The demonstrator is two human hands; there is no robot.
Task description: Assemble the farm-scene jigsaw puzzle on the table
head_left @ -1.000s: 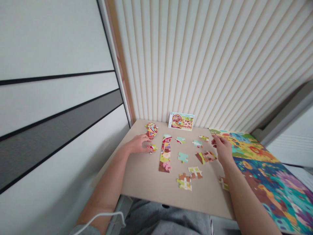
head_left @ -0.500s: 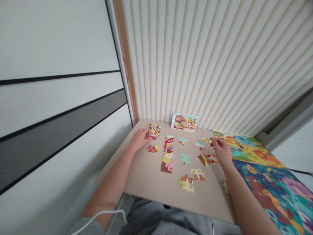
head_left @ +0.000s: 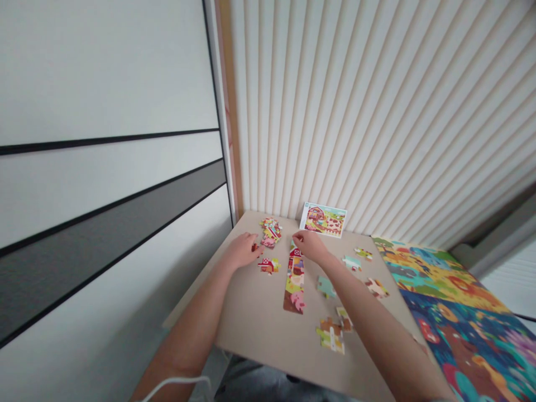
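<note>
On a small beige table (head_left: 259, 312) lies a joined strip of puzzle pieces (head_left: 295, 276), running away from me. My right hand (head_left: 309, 245) has crossed over to the strip's far end, fingers curled in a pinch on a piece I cannot make out. My left hand (head_left: 243, 251) rests on the table just left of a small red barn piece (head_left: 268, 264), fingers bent toward a heap of loose pieces (head_left: 270, 230). What the left fingers hold, if anything, is hidden.
A picture card (head_left: 324, 219) leans against the ribbed wall at the back. Loose pieces (head_left: 352, 262) are scattered right of the strip, and a joined pair (head_left: 331, 333) lies near the front edge. A colourful patterned mat (head_left: 452, 301) covers the right side.
My right hand has swung left from the loose pieces by the mat to the far end of the strip. The left hand shifted slightly toward the heap. The view panned right.
</note>
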